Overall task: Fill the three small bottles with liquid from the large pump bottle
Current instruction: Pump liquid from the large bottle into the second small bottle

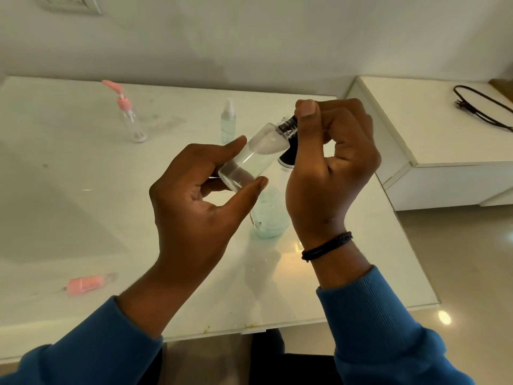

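Observation:
My left hand (194, 195) holds a small clear bottle (255, 155) tilted in the air, thumb and fingers round its base. My right hand (330, 159) pinches the black cap (288, 125) at the bottle's neck. Below and behind my hands stands the large bottle (270, 215) with pale blue liquid; its black pump head (286, 158) shows between my hands. A small spray bottle (228, 122) with bluish liquid stands upright at the back. A clear small bottle with a pink pump (130, 118) stands at the back left.
A pink cap piece (86, 284) lies on the white table (83, 218) near the front left. A lower white cabinet (433, 134) with a black cable (483, 107) on it adjoins the table's right side. The table's front edge runs close to my sleeves.

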The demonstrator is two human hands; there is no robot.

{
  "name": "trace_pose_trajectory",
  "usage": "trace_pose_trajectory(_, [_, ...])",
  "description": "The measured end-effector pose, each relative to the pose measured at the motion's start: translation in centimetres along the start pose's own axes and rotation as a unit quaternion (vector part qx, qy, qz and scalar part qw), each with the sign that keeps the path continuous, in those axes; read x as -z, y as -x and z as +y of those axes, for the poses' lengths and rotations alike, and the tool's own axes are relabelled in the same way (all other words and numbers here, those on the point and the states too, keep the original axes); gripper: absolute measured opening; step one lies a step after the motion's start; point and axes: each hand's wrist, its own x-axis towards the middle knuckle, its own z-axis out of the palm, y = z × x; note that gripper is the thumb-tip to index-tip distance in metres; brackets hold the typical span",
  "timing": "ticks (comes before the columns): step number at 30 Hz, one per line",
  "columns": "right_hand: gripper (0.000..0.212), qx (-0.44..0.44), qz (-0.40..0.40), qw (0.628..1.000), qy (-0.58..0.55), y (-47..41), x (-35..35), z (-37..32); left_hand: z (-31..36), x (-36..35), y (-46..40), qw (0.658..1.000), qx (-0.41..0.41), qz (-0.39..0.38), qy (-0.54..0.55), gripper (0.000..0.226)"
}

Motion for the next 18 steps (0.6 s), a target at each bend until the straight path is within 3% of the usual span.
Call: trace_pose_trajectory(18, [0.026,0.002,0.001,1.000,-0.005,0.14,0.01,0.09,0.14,-0.12,0.10,1.000,0.007,0.003,0.005,0.045])
